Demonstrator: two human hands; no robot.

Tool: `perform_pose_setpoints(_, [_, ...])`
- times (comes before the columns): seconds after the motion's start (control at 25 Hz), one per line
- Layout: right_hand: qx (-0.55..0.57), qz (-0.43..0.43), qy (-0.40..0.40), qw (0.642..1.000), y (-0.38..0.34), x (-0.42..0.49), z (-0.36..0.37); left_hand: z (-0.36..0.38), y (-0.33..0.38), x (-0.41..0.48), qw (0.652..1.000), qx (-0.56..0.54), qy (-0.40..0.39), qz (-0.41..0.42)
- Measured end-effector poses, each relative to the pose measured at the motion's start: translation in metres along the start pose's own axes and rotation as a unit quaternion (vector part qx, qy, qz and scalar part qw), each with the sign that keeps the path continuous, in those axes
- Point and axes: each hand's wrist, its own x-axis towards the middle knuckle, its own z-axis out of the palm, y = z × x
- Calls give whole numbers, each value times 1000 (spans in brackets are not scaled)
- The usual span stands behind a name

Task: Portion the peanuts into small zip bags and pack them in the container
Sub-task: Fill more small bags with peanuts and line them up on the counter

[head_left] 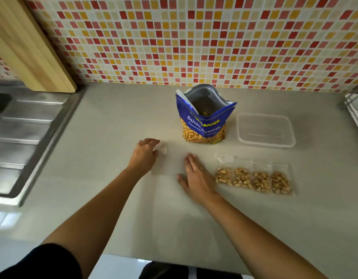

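An open blue bag of salted peanuts stands at the back of the counter with a white scoop handle sticking out. To its right lies an empty clear plastic container. Several small zip bags filled with peanuts lie in a row on the right. My left hand pinches the top of an empty clear zip bag that lies on the counter. My right hand rests flat on the counter with straight fingers, just left of the filled bags, over the empty bag's lower right part.
A steel sink with a draining board fills the left side. A wooden cutting board leans against the tiled wall behind it. A white rack stands at the right edge. The counter's front edge runs near me.
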Motion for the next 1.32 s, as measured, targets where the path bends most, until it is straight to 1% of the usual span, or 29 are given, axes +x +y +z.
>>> perform_pose_setpoints(0.16, [-73,39,39,996,-5,-4,19,9,-29,17,994,18,-73,81])
perform_pose_setpoints(0.24, [-81,41,66,994,-5,-4,21,12,-33,26,992,26,-97,75])
perform_pose_setpoints(0.36, [-70,43,89,993,-5,-5,24,6,-28,37,986,72,-144,43])
perform_pose_setpoints(0.48, [-59,24,91,994,-3,-5,24,-3,-21,39,987,30,-147,52])
perform_pose_setpoints(0.52, [-32,19,90,995,-5,-4,19,-10,-17,34,988,-2,-149,42])
perform_pose_setpoints(0.56, [32,33,78,996,-5,-3,15,-15,-12,28,987,-55,-152,22])
perform_pose_setpoints(0.6, [142,68,56,986,-10,-2,6,-23,-6,21,977,-137,-161,-13])
perform_pose_setpoints(0.64, [281,111,46,952,-18,-1,-5,-31,0,14,954,-241,-170,-49])
perform_pose_setpoints(0.68, [412,148,53,897,-27,0,-16,-40,7,6,920,-336,-184,-76])
perform_pose_setpoints(0.72, [517,166,79,836,-34,0,-28,-49,15,-1,887,-409,-193,-95])
perform_pose_setpoints(0.76, [581,173,111,788,-38,-1,-39,-56,22,-7,865,-450,-195,-102])
perform_pose_setpoints(0.8, [610,170,136,762,-39,-3,-51,-64,30,-11,850,-480,-191,-104])
perform_pose_setpoints(0.84, [618,160,155,754,-39,-6,-65,-71,39,-14,840,-501,-182,-100])
perform_pose_setpoints(0.92, [606,129,191,762,-35,-14,-94,-85,58,-17,816,-546,-167,-91])
perform_pose_setpoints(1.08, [522,75,238,815,-22,-27,-148,-105,95,-17,766,-617,-174,-55])
perform_pose_setpoints(1.2, [501,58,244,828,-13,-34,-179,-115,122,-15,745,-641,-180,-36])
perform_pose_setpoints(1.28, [488,48,242,837,-10,-36,-189,-117,134,-12,733,-658,-170,-47])
perform_pose_setpoints(1.32, [488,46,240,838,-10,-36,-192,-116,138,-10,719,-673,-165,-60])
